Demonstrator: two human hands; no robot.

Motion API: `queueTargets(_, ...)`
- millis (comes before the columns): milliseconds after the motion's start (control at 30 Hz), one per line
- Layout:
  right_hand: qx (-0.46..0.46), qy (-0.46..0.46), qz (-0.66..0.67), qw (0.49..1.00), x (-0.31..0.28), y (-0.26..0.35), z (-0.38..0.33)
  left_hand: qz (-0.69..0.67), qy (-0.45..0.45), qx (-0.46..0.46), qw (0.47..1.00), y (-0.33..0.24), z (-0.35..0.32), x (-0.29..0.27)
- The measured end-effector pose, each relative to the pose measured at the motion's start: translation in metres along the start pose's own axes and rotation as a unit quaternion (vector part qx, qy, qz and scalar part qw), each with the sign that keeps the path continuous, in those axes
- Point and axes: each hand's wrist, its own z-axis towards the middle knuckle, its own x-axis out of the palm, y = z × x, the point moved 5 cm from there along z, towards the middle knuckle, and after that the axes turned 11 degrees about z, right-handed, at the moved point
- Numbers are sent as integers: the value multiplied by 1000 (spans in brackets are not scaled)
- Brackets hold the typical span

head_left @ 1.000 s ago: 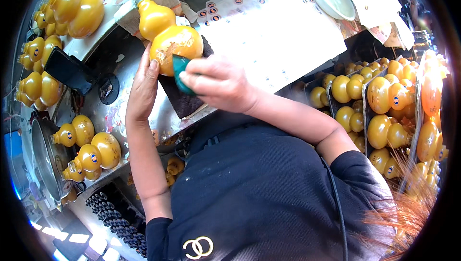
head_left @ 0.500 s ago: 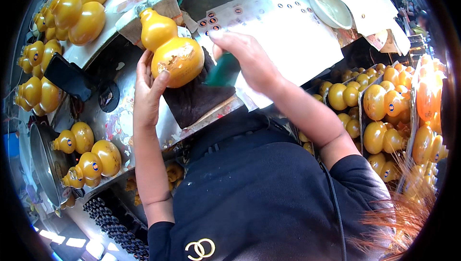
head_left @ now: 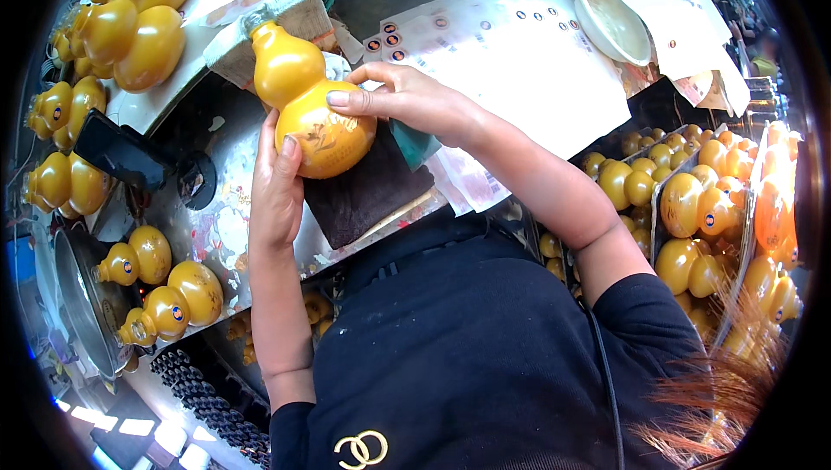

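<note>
A glossy yellow gourd-shaped bottle [head_left: 299, 80] with gold and dark markings on its lower bulb lies tilted, its clear-capped neck against a cloth-covered block [head_left: 286, 16]. My left hand [head_left: 279, 180] is wrapped round the lower bulb from the left, thumb on top. On the bulb's right side rests the thumb of my right hand [head_left: 407, 102], its forefinger reaching toward the far side. A flat green piece [head_left: 414, 143] shows beneath my right palm, held there; its kind is unclear. Under the bottle is a dark cloth pad [head_left: 359, 197].
White sheets [head_left: 537, 80] with small round stickers cover the table, beside a pale bowl [head_left: 613, 22]. A phone [head_left: 121, 151] stands on the left. More yellow gourd bottles [head_left: 195, 292] stand at left, and boxes of them [head_left: 679, 206] sit at right. A metal basin [head_left: 82, 305] is lower left.
My right hand has come down and left onto the bottle, its thumb now touching the lower bulb. The green piece has moved with it. The bottle has shifted slightly down in view.
</note>
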Motion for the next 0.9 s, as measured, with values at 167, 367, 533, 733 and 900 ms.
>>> queueTargets(167,-5,3,28,1000,0,0,0,-26,4,-10,1000,1,-1,-2)
queueTargets(367,-10,9,52,999,1,3,-2,-23,-1,-6,1000,5,0,-7)
queueTargets(533,23,17,110,994,-3,-7,-6,-37,8,17,999,5,-1,-9)
queueTargets(733,-24,16,45,999,2,-4,-10,55,7,33,998,4,-4,-3)
queueTargets(900,15,31,75,997,2,2,-13,26,18,23,999,4,-5,-5)
